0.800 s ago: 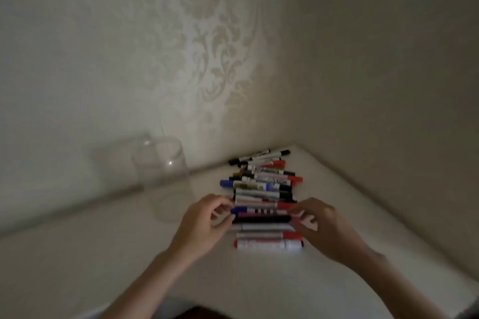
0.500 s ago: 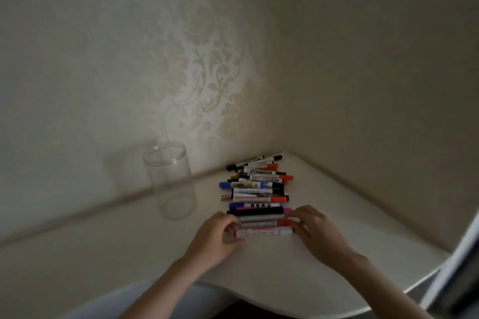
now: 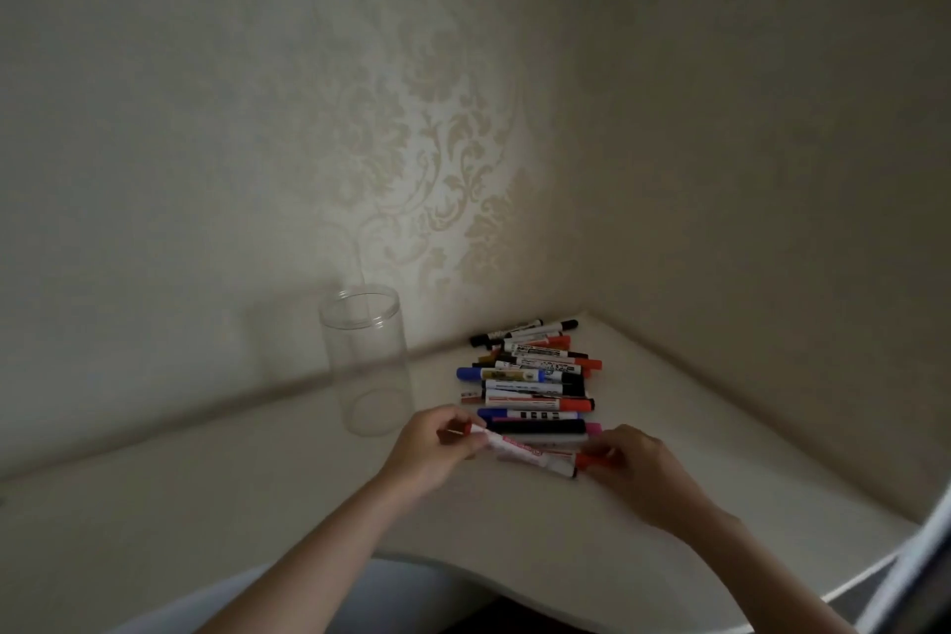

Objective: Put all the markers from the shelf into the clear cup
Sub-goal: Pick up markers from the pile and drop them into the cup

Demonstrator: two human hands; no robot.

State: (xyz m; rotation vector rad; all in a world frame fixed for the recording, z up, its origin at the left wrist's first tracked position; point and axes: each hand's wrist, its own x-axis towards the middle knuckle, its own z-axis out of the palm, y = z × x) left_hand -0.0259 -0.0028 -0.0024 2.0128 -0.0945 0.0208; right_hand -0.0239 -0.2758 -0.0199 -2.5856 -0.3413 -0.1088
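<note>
On the white corner shelf (image 3: 514,520), fitted where two pale damask-papered walls (image 3: 411,144) are meeting, a person's two bare hands are working at the near end of a pile of markers. The left hand (image 3: 437,448) is gripping one end of a white-barrelled marker with red ends (image 3: 525,452), its fingers (image 3: 463,439) curling round the red tip, so this marker is lying slanted between the hands, its left end raised slightly toward the cup. The right hand (image 3: 638,469) is pinching the red cap end of a marker at the front of the pile; whether that cap belongs to the same marker or to the one lying just behind it cannot be told in the dim light. The remaining heap of felt-tip markers in black, blue, red and pink (image 3: 535,376) is lying side by side and partly stacked on the shelf, running from just behind the hands back toward the corner. The tall clear plastic cylindrical cup (image 3: 366,366) is standing upright on the shelf to the left of the pile, near the left hand but apart from it, and no markers are showing inside it.
</note>
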